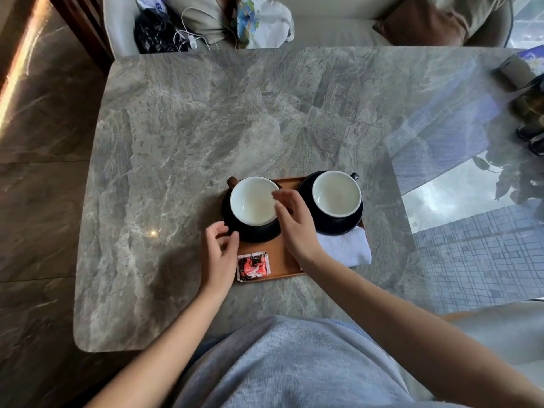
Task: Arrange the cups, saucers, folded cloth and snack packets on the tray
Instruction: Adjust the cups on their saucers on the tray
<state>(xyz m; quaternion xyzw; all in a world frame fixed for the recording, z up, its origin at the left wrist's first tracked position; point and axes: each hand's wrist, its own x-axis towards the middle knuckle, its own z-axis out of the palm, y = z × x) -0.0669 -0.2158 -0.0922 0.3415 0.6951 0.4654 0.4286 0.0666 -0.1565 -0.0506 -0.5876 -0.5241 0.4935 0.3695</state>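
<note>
A wooden tray (279,260) lies on the marble table. On its left stands a white-lined cup (253,201) with a brown handle, on a black saucer (256,232). On the right a second cup (336,193) rests on its own black saucer (338,225). A white folded cloth (347,248) lies at the tray's near right, partly under that saucer. A red snack packet (253,266) sits at the near left. My left hand (219,254) touches the left saucer's near rim, fingers curled. My right hand (294,222) hovers by the left cup's right rim, fingers spread.
The grey marble table (176,142) has rounded corners. A sofa (323,30) behind it holds bags, a cable and a brown cushion. Dark objects (530,113) and a plant's reflection sit at the table's right edge. Stone floor lies to the left.
</note>
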